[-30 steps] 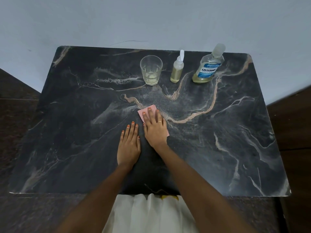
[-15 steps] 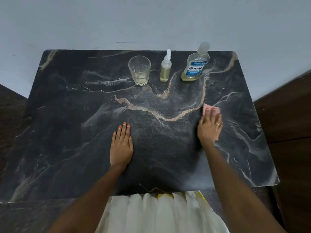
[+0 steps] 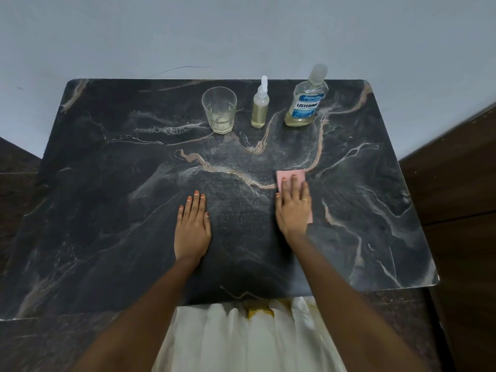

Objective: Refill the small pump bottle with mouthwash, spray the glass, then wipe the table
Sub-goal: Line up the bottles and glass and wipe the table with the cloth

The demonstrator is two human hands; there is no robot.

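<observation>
My right hand point(image 3: 294, 208) lies flat on a pink cloth point(image 3: 291, 176), pressing it onto the dark marble table point(image 3: 107, 210) right of centre. Only the cloth's far edge and a strip by my little finger show. My left hand point(image 3: 192, 226) rests palm down on the table, fingers together, holding nothing. Along the far edge stand a clear glass point(image 3: 220, 110) with a little pale liquid, the small pump bottle point(image 3: 260, 107) with yellowish liquid, and the Listerine mouthwash bottle point(image 3: 306, 99), capped.
A pale wall rises right behind the table. Dark wooden panels point(image 3: 461, 183) flank the table's right side and dark floor lies to the left. My white garment point(image 3: 249, 336) hangs at the near edge.
My right hand slid the pink cloth from the table's centre out to the right, then back a little leftward. My left hand stayed flat in place.
</observation>
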